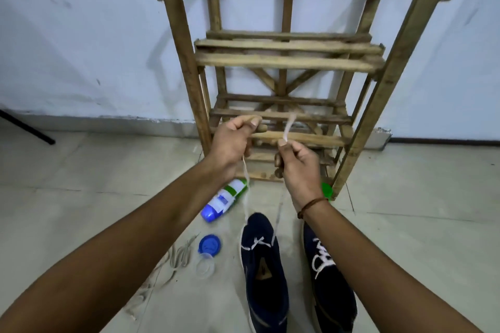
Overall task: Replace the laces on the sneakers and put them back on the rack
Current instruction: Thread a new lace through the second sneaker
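Pinching blurred ends of a white lace [287,127] with left hand [231,140] and right hand [297,162], at 12 o'clock from navy sneaker [263,278]; heel cut off at 6 o'clock.

Two bare forearms [130,232], left hand [230,140] with short-trimmed nails, right hand [297,167] likewise short-nailed, thin brown cord bracelet [311,204] circling the right wrist in two close strands, a darker knot or bead on its inner side

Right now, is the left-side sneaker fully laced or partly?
Partly. The white lace crosses only the front eyelets of the sneaker; the left hand and right hand pinch its ends.
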